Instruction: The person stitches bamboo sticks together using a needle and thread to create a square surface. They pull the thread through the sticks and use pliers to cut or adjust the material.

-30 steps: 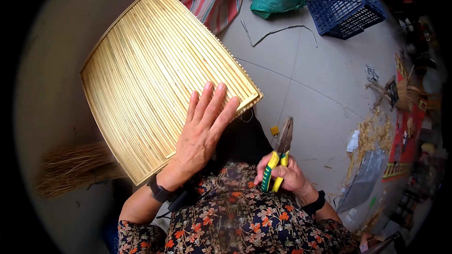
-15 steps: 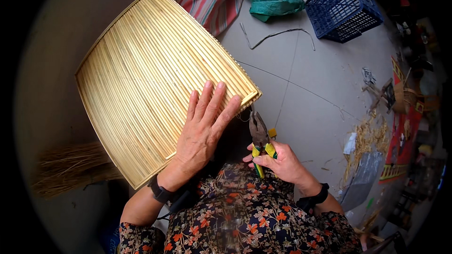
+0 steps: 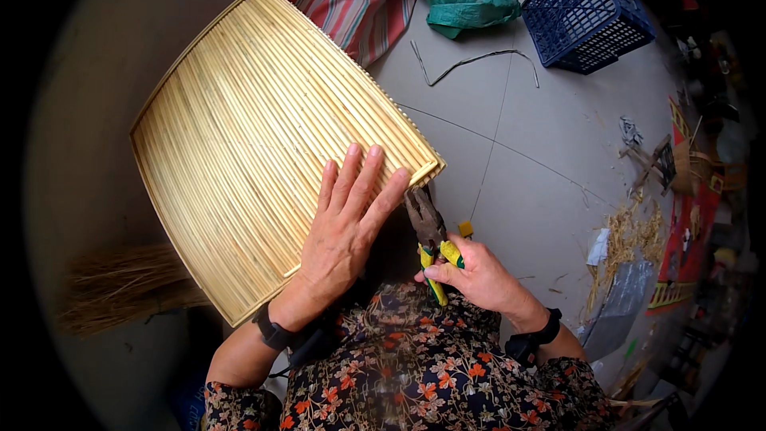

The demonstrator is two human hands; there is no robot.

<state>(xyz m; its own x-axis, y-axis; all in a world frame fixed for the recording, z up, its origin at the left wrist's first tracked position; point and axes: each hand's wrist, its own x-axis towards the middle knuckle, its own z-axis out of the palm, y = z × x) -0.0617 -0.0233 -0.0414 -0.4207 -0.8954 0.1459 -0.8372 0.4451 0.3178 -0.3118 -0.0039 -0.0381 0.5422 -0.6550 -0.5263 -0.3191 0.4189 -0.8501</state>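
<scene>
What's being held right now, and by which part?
The right hand holds the pliers by their yellow-and-green handles. The left hand lies spread on the slatted panel near one edge; whether it also grips underneath can't be told.

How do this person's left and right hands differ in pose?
The left hand rests flat on the pale stalk panel; the right hand curls around yellow-green pliers. The left hand is open; the right hand is closed. Both have dark wristbands.

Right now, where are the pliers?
In the head view, just right of centre: the pliers are in the right hand, pointing up, close below the right-hand corner of the slatted panel; whether they touch it is unclear.
</scene>
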